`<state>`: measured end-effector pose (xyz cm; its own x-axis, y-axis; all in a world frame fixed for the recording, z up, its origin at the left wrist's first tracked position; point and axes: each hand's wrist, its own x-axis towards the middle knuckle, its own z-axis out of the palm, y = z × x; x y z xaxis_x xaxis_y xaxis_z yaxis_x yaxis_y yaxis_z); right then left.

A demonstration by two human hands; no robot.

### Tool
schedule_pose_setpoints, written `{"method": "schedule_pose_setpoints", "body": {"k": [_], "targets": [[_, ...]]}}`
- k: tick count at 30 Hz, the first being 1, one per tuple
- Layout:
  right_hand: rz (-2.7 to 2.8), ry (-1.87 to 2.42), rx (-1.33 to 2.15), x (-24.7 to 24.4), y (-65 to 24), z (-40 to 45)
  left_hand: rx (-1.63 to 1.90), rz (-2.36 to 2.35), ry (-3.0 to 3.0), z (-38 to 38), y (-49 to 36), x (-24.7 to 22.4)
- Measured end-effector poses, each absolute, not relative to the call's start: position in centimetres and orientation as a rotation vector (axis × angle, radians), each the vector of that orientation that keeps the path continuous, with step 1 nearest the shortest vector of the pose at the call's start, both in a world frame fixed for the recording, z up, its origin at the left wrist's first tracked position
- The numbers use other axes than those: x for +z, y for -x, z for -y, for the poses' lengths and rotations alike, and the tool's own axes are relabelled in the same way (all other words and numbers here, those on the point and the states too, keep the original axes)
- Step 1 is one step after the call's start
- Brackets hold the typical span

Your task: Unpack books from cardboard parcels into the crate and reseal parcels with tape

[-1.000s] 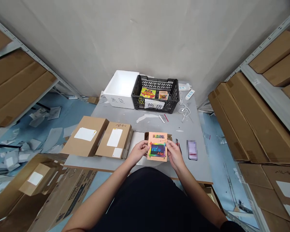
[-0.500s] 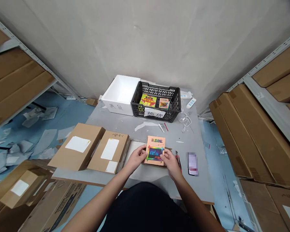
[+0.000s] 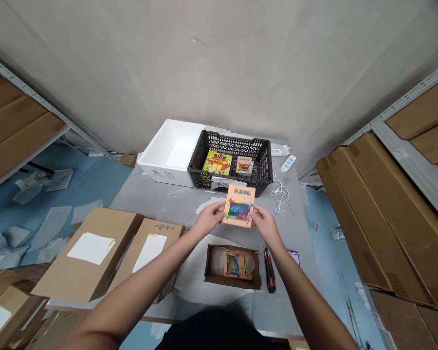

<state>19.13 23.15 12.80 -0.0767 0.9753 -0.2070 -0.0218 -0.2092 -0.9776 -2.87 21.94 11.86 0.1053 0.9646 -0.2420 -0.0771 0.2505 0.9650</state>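
A grey flat tabletop [image 3: 160, 199] spreads beneath the grip. Left of the grip sit at least two brown cardboard cartons [image 3: 87, 257]; beyond it, one white foam box [image 3: 164, 176] and one black plastic lattice crate [image 3: 203, 182]; nearer the body, one open brown cardboard box [image 3: 233, 281]. Left hand [image 3: 209, 219] and right hand [image 3: 265, 223] pinch one peach rectangular paper booklet [image 3: 239, 205] by its sides. A low forward drift could snag it on the crate; a loosened pinch could drop it.

Lettering on our orange pack [image 3: 239, 206] blurs; at four o'clock our right forearm [image 3: 306, 287] hides part of the phone [image 3: 295, 255].
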Motion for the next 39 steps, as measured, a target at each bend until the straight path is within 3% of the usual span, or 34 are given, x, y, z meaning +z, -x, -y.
{"method": "schedule_pose_setpoints", "body": {"k": [4, 7, 12, 18, 24, 30, 35, 39], "targets": [[1.326, 1.356, 1.208, 15.1, -19.6, -34.0, 1.051, -1.239, -1.211, -32.7, 1.5, 14.9], [1.473, 1.701, 1.016, 16.6, -20.2, -42.0, 1.013, -1.515, -1.134, -40.0, 0.6, 16.8], [1.484, 1.883, 0.833, 16.3, -22.5, -47.3, 1.010, -1.641, -1.104, -44.0, 1.0, 16.0], [1.485, 1.760, 0.811, 11.9, -23.0, -42.1, 0.956, -1.575, -1.027, -38.3, 1.8, 11.9], [1.131, 1.344, 1.221, 10.1, -21.9, -31.2, 0.991, -1.291, -0.777, -29.6, 1.5, 10.8], [0.989, 1.325, 1.491, 11.4, -21.4, -18.5, 0.932, -1.147, -0.652, -19.1, 1.6, 11.4], [1.255, 1.422, 1.566, 12.0, -22.1, -11.2, 0.775, -1.220, -0.859, -11.1, 2.2, 10.7], [1.881, 1.475, 1.414, 11.4, -22.0, -9.0, 0.613, -1.386, -1.408, -6.8, 2.5, 9.4]]}}
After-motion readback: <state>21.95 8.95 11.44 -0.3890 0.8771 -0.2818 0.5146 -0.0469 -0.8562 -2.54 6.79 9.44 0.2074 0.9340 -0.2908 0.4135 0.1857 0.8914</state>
